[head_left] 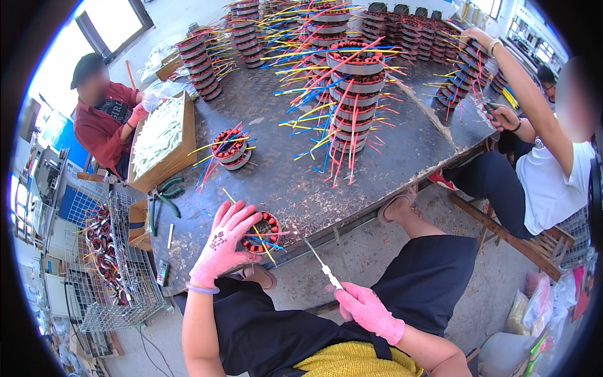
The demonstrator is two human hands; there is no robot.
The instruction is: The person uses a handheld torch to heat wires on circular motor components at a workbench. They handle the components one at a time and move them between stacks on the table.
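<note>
A small motor stator (271, 242), a ring with red slots and red, yellow and blue wires, sits at the near edge of the dark table. My left hand (226, 242), in a pink glove, lies against its left side with fingers stretched out and thumb by the rim. My right hand (370, 308), also gloved in pink, is closed around the white handle of a thin-shafted tool (326, 270). The tool's slim tip reaches up-left toward the end of a red wire (286, 234) from the stator; whether they touch I cannot tell.
Another wired stator (231, 149) and tall stator stacks (355, 100) stand on the table (264, 103). Green-handled pliers (166, 196) lie left, near a carton (182, 135) of white strips. A wire basket (119, 301) holds parts. Co-workers sit left (107, 125) and right (540, 182).
</note>
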